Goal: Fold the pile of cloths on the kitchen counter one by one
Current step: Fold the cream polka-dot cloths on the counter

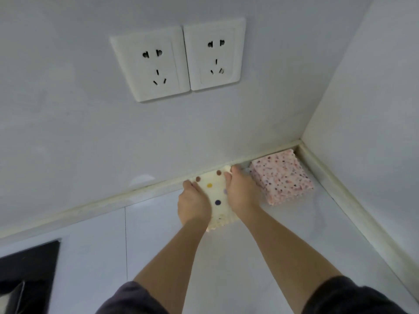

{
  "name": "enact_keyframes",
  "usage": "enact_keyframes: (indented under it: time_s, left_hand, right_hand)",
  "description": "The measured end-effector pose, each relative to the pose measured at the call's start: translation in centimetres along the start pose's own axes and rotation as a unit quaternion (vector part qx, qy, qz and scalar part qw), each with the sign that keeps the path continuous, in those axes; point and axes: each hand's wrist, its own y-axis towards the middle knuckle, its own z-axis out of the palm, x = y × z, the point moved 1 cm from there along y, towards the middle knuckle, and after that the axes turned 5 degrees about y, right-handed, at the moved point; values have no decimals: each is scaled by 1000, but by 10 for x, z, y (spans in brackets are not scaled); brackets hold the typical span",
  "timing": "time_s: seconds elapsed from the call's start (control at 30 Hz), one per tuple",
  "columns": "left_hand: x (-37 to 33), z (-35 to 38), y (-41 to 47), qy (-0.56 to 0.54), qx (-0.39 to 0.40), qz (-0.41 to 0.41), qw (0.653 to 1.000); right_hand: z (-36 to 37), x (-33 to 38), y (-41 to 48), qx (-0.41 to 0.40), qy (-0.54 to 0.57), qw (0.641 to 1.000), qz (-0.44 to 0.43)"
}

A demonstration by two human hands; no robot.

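A cream cloth with coloured polka dots lies folded on the white counter, close to the back wall. My left hand holds its left edge, fingers curled round the far left corner. My right hand holds its right edge, thumb and fingers pinching the far right corner. Right beside it, in the corner of the counter, sits a folded stack of pink speckled cloth. The near end of the cream cloth shows between my wrists.
Two white wall sockets sit on the back wall above the counter. A side wall closes the counter on the right. A black hob lies at the lower left. A raised white sealing strip runs along the counter's back edge.
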Motion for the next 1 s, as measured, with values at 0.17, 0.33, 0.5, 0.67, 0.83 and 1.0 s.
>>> enact_keyframes:
  time_s: [0.17, 0.33, 0.5, 0.67, 0.83, 1.0]
  left_hand:
    - [-3, -8, -6, -6, -40, 19, 999]
    - [15, -10, -20, 134, -92, 313, 936]
    - [37, 4, -16, 303, 51, 332, 892]
    - [39, 3, -11, 340, 98, 315, 881]
    - [50, -49, -34, 246, 138, 283, 917]
    - [131, -145, -93, 194, 121, 295, 928]
  right_hand:
    - [-8, 1, 1, -31, -6, 998, -48]
    - [-26, -3, -15, 12, 13, 964, -265]
    - [-9, -16, -25, 219, -57, 945, -238]
    - [-3, -14, -30, 183, -133, 947, -226]
    - [-28, 12, -62, 151, -83, 968, -183]
    - [-47, 69, -156, 184, 97, 968, -137]
